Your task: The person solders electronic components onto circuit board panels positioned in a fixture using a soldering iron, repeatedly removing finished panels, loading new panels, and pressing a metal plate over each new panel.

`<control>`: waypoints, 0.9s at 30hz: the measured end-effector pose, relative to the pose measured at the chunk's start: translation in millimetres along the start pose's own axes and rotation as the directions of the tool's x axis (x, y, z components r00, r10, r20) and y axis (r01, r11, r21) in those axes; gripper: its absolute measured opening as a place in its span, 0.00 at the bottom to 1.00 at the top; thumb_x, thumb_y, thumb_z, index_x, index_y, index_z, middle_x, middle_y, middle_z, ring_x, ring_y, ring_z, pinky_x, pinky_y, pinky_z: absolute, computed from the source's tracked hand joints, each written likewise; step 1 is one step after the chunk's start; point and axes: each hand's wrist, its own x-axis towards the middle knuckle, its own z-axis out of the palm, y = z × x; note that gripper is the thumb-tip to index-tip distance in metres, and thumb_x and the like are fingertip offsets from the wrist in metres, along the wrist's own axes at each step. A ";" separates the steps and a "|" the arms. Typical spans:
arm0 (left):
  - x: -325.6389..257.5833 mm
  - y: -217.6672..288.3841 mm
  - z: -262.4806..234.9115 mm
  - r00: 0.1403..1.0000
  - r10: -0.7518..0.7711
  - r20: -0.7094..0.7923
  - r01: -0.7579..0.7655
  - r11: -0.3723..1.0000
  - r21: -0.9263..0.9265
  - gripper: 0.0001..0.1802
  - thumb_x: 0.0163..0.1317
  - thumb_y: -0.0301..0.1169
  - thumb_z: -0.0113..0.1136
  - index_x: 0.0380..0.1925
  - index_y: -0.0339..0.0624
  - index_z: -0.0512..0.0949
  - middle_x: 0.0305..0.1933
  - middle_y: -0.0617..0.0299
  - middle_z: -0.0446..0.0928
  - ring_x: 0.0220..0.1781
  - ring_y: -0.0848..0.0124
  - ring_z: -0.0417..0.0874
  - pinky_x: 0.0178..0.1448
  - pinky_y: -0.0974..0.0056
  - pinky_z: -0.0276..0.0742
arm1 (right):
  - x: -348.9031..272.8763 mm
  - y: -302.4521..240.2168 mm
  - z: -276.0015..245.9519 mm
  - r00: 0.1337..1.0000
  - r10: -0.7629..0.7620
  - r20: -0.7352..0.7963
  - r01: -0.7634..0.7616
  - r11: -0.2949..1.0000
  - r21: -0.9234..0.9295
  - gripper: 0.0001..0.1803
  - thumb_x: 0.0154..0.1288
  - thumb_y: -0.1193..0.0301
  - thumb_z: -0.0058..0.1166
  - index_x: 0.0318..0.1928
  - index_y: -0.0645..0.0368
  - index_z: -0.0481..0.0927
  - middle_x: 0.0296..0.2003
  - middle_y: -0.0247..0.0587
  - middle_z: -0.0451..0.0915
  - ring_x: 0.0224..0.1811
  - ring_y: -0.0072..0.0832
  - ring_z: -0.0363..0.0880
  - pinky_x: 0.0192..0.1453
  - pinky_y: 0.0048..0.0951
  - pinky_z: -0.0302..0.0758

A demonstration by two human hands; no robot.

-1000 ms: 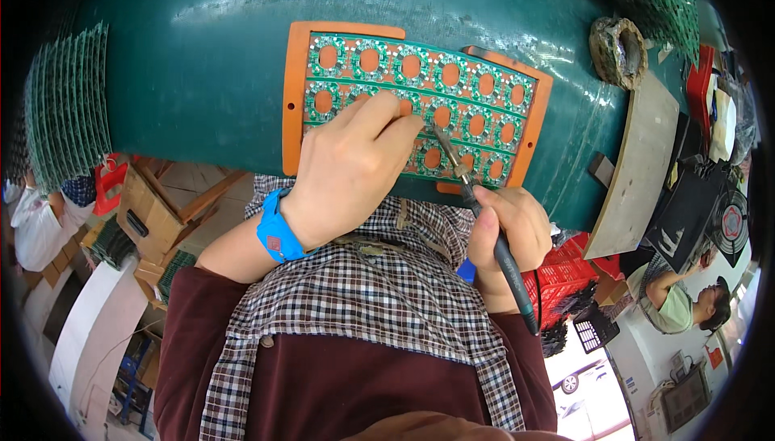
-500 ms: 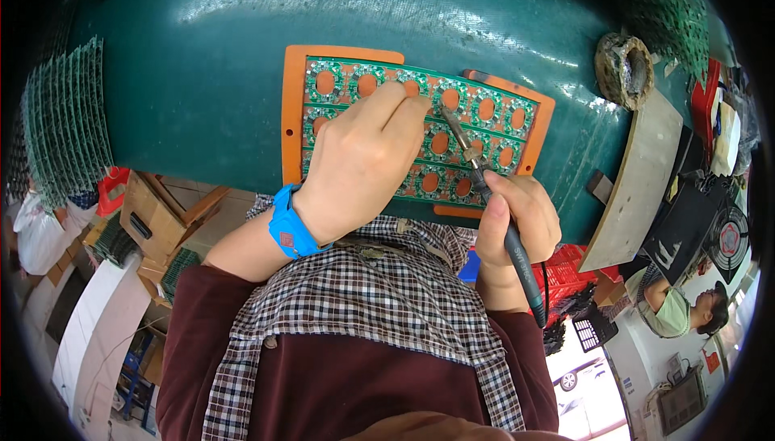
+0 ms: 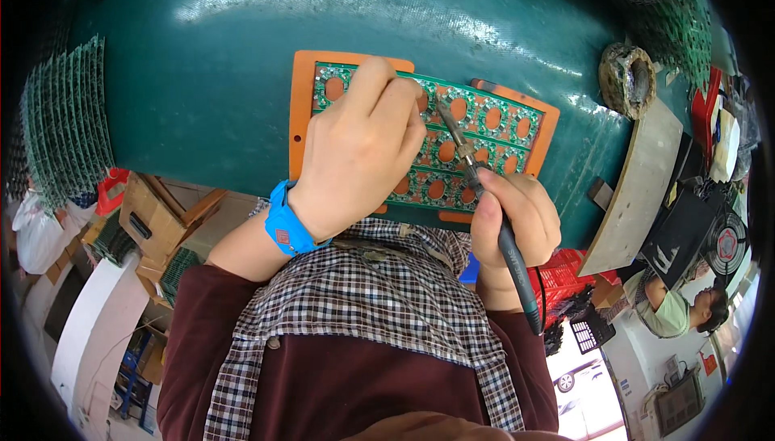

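Note:
A green circuit board panel (image 3: 506, 136) with rows of round cut-outs sits in an orange holder (image 3: 301, 110) on the green-covered table. My left hand (image 3: 355, 154), with a blue band at its wrist, is closed over the panel's left part. Its thumb and fingertips are bent down and mostly hidden, so whatever they pinch does not show. Held like a pen, a soldering iron (image 3: 508, 243) is gripped in my right hand (image 3: 523, 213) at the panel's near right. The iron's tip points to the far row, just right of my left fingers.
Stacked green panels (image 3: 66, 122) stand at the table's left end. At the right are a brown ring-shaped holder (image 3: 627, 80), a grey board (image 3: 638, 186) and a dark mesh stack (image 3: 646, 5). Beyond the table, a red crate (image 3: 563, 277) and another person (image 3: 674, 312) are visible.
The panel and holder have shifted slightly right and toward me. My left fingers have curled more and reach farther over the panel. The iron's tip has moved a little left across the panel.

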 end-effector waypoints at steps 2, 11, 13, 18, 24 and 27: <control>1.7 -1.7 1.5 1.000 0.010 0.001 -0.010 1.000 -0.007 0.07 0.50 0.20 0.60 0.30 0.39 0.74 0.33 0.58 0.68 0.21 0.64 0.77 0.24 0.64 0.75 | 1.9 0.1 3.0 1.000 0.001 0.001 -0.001 1.000 -0.014 0.08 0.54 0.75 0.59 0.34 0.65 0.82 0.21 0.40 0.78 0.18 0.29 0.77 0.22 0.25 0.72; -5.9 -1.2 -7.6 0.999 -0.010 0.038 0.013 0.997 -0.081 0.07 0.49 0.20 0.60 0.29 0.38 0.74 0.34 0.58 0.69 0.26 0.63 0.78 0.27 0.63 0.75 | -12.5 -7.9 -4.7 0.997 0.061 -0.048 -0.063 0.997 -0.036 0.07 0.55 0.74 0.54 0.30 0.64 0.82 0.19 0.39 0.76 0.17 0.30 0.74 0.22 0.28 0.72; -12.0 0.5 -9.3 0.999 -0.007 0.044 0.010 0.996 -0.086 0.07 0.48 0.20 0.60 0.28 0.38 0.74 0.34 0.59 0.69 0.27 0.63 0.78 0.27 0.63 0.76 | -16.5 -10.1 -6.7 0.999 0.033 -0.018 -0.033 0.999 -0.031 0.07 0.54 0.74 0.54 0.30 0.64 0.82 0.20 0.38 0.76 0.17 0.30 0.74 0.22 0.28 0.71; -19.3 1.6 -6.0 0.993 0.016 0.117 -0.017 1.000 0.008 0.07 0.46 0.21 0.62 0.26 0.39 0.75 0.32 0.60 0.69 0.29 0.65 0.78 0.27 0.64 0.75 | -19.9 -9.3 -3.0 0.999 0.021 0.037 -0.020 0.999 -0.026 0.06 0.53 0.74 0.55 0.30 0.63 0.82 0.20 0.37 0.77 0.18 0.28 0.74 0.22 0.26 0.71; -20.6 3.9 -5.2 0.988 0.012 0.153 -0.010 1.000 -0.011 0.08 0.48 0.23 0.62 0.29 0.38 0.74 0.34 0.60 0.69 0.29 0.65 0.78 0.27 0.64 0.75 | -27.1 -12.0 -1.1 1.000 0.008 0.000 -0.008 1.000 -0.022 0.05 0.53 0.75 0.55 0.29 0.63 0.82 0.20 0.37 0.77 0.17 0.28 0.74 0.21 0.26 0.70; -28.8 7.4 -11.4 0.985 -0.031 0.167 0.041 0.998 -0.056 0.08 0.48 0.23 0.62 0.29 0.38 0.74 0.33 0.60 0.69 0.30 0.65 0.78 0.28 0.64 0.75 | -35.6 -14.9 -7.1 1.000 0.009 -0.029 -0.009 1.000 -0.011 0.05 0.53 0.75 0.55 0.28 0.64 0.81 0.19 0.38 0.76 0.16 0.29 0.74 0.20 0.27 0.70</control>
